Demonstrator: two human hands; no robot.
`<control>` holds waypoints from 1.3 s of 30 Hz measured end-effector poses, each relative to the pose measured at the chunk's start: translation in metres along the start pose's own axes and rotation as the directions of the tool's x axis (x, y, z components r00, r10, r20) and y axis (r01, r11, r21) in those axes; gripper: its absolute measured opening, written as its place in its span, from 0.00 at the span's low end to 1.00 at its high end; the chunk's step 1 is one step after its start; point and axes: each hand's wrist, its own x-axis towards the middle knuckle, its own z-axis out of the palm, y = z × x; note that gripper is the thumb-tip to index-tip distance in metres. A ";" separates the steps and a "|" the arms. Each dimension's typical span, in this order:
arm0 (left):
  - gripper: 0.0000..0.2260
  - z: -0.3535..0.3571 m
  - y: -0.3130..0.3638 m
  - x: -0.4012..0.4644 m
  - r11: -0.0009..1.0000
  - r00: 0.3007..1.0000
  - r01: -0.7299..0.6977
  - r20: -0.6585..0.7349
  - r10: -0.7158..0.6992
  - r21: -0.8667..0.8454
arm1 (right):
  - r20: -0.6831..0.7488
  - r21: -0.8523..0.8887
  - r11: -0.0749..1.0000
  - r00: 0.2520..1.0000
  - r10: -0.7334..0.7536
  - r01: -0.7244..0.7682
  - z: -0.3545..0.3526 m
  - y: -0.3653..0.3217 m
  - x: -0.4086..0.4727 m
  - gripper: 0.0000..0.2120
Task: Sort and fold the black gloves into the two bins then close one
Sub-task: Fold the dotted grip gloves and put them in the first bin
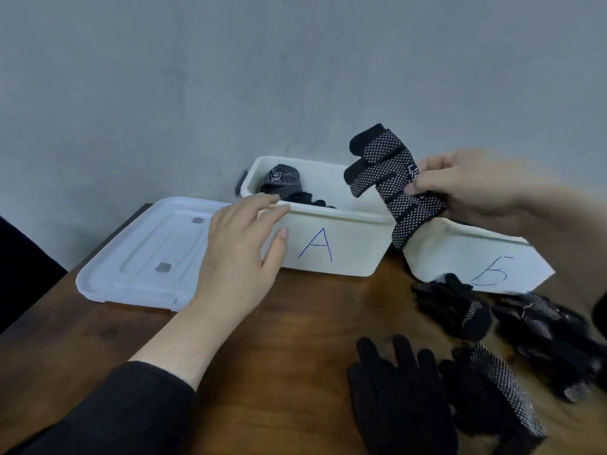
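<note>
A dotted black glove (392,178) is held above white bin A (328,238) and bin B (460,254); loose gloves (476,372) lie on the table.

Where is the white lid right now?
In the head view, the white lid lies flat on the wooden table at the left, beside bin A, partly behind the left hand.

The right hand (473,188) pinches a dotted glove (391,178) above bin A (328,244); the left hand (243,254) reaches toward its rim.
</note>
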 end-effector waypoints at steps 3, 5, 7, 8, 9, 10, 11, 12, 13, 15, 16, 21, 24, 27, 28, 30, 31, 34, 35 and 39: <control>0.16 0.017 -0.010 0.026 0.994 0.996 -0.079 0.050 0.076 0.070 | -0.081 -0.090 0.995 0.996 0.040 -0.048 -0.009 -0.015 0.025 0.02; 0.18 0.025 -0.015 0.039 0.993 0.991 -0.069 0.122 0.057 0.097 | -0.125 -0.168 0.982 0.990 0.061 -0.081 -0.004 -0.019 0.044 0.04; 0.20 0.031 -0.017 0.048 0.993 0.986 -0.044 0.164 0.025 0.113 | -0.147 -0.205 0.971 0.984 0.096 -0.125 0.005 -0.019 0.066 0.02; 0.21 0.033 -0.017 0.051 0.992 0.985 -0.030 0.170 0.009 0.121 | -0.152 -0.221 0.964 0.981 0.118 -0.151 0.011 -0.019 0.077 0.02; 0.22 0.034 -0.016 0.054 0.991 0.984 -0.018 0.178 -0.006 0.130 | -0.168 -0.263 0.947 0.975 0.144 -0.186 0.015 -0.017 0.086 0.03; 0.23 0.035 -0.016 0.056 0.990 0.982 -0.007 0.187 -0.019 0.138 | -0.187 -0.336 0.914 0.967 0.173 -0.228 0.020 -0.016 0.096 0.02; 0.23 0.036 -0.017 0.057 0.990 0.980 0.001 0.198 -0.029 0.142 | -0.203 -0.395 0.880 0.959 0.196 -0.263 0.026 -0.013 0.105 0.04; 0.24 0.037 -0.018 0.058 0.990 0.978 0.005 0.207 -0.035 0.143 | -0.202 -0.421 0.855 0.950 0.238 -0.304 0.031 -0.009 0.114 0.07; 0.24 0.038 -0.019 0.059 0.990 0.977 0.007 0.212 -0.038 0.142 | -0.191 -0.403 0.840 0.931 0.311 -0.363 0.037 -0.004 0.121 0.08; 0.24 0.039 -0.019 0.058 0.990 0.977 0.009 0.207 -0.039 0.142 | -0.155 -0.349 0.799 0.871 0.466 -0.490 0.051 0.007 0.135 0.06; 0.24 0.040 -0.020 0.057 0.990 0.979 0.010 0.201 -0.039 0.142 | -0.141 -0.372 0.773 0.854 0.501 -0.514 0.056 0.013 0.143 0.08; 0.22 0.040 -0.020 0.059 0.990 0.982 -0.014 0.189 -0.013 0.142 | -0.140 -0.857 0.428 0.929 0.342 -0.287 0.071 0.020 0.158 0.13; 0.22 0.039 -0.021 0.060 0.991 0.981 -0.006 0.195 -0.020 0.132 | -0.073 -0.965 0.256 0.997 -0.035 -0.062 0.074 0.020 0.162 0.12; 0.21 0.040 -0.021 0.059 0.990 0.982 -0.017 0.188 -0.009 0.138 | 0.128 -0.924 0.341 0.981 -0.145 0.171 0.069 0.021 0.163 0.14; 0.21 0.040 -0.021 0.058 0.990 0.982 -0.020 0.187 -0.007 0.139 | 0.195 -0.925 0.317 0.977 -0.082 0.211 0.068 0.021 0.162 0.14; 0.22 0.039 -0.021 0.059 0.991 0.980 -0.010 0.196 -0.017 0.134 | 0.260 -0.940 0.252 0.962 0.088 0.231 0.068 0.025 0.159 0.17; 0.22 0.039 -0.020 0.059 0.992 0.979 -0.002 0.202 -0.024 0.129 | 0.264 -0.946 0.231 0.956 0.131 0.230 0.068 0.027 0.159 0.18; 0.24 0.038 -0.020 0.059 0.992 0.979 -0.005 0.204 -0.020 0.123 | 0.242 -0.941 0.259 0.969 0.057 0.219 0.063 0.026 0.159 0.20; 0.24 0.038 -0.020 0.059 0.993 0.979 -0.005 0.202 -0.019 0.120 | 0.223 -0.937 0.281 0.975 0.020 0.209 0.060 0.022 0.158 0.20; 0.20 0.034 -0.009 0.058 0.995 0.995 -0.028 0.102 0.018 0.098 | 0.108 -0.879 0.425 0.958 -0.265 0.217 0.046 -0.005 0.122 0.13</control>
